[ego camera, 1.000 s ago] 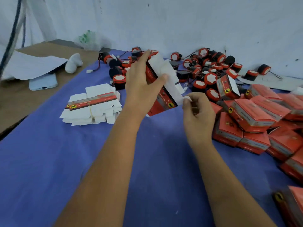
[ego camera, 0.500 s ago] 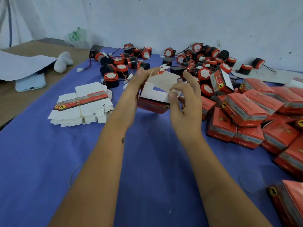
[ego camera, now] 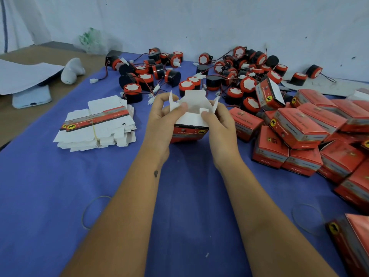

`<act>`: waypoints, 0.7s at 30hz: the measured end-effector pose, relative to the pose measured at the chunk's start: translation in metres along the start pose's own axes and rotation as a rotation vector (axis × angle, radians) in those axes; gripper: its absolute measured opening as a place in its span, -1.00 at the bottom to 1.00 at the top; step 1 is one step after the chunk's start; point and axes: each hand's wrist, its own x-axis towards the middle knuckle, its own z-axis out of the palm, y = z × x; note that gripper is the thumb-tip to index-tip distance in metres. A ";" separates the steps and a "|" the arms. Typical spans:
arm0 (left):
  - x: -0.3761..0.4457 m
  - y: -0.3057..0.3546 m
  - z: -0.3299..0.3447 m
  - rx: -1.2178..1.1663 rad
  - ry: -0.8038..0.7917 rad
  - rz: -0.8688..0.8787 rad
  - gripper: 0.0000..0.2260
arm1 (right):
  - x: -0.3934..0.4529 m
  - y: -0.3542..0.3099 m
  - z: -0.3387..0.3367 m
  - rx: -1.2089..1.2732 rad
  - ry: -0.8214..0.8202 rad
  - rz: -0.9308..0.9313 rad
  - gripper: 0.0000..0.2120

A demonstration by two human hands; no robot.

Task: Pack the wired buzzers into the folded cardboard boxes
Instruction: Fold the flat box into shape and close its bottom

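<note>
Two bare hands meet at frame centre on one red-and-white cardboard box (ego camera: pixel 189 124), held just above the blue cloth-covered surface (ego camera: pixel 50 186). Left hand (ego camera: pixel 161 124) grip clamped on the box's left side, thumb pressing on a white inner flap. Right hand (ego camera: pixel 221 124) grip clamped on the right side, thumb on the small tab at the open top. Box flaps stand up and open, white inside showing; cannot tell if anything is inside.

Pile of black-and-red round wired buzzers (ego camera: pixel 229 76) spread across upper centre of frame, behind the box, thin wires and white plugs tangled among them. Stack of flat unfolded white box blanks (ego camera: pixel 95 124) bound with a rubber band, left of centre. Heap of closed red cardboard boxes (ego camera: pixel 299 132) at right, some leaning on each other. Loose rubber band (ego camera: pixel 87 212) lower left on the cloth, another (ego camera: pixel 305 218) lower right. Pale blue phone (ego camera: pixel 32 98) under white paper sheet (ego camera: pixel 26 74) at upper left, white lumpy object (ego camera: pixel 71 70) beside it.
</note>
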 end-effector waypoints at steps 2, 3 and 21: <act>0.002 -0.001 0.001 0.006 0.010 0.002 -0.83 | 0.000 0.000 0.004 -0.022 -0.006 -0.012 -0.76; 0.002 0.001 0.002 0.006 0.002 0.009 -0.84 | 0.000 0.000 0.005 -0.041 -0.003 -0.023 -0.72; 0.002 -0.006 0.004 -0.002 0.045 -0.022 -0.49 | -0.003 -0.007 0.007 0.381 -0.170 0.186 -0.52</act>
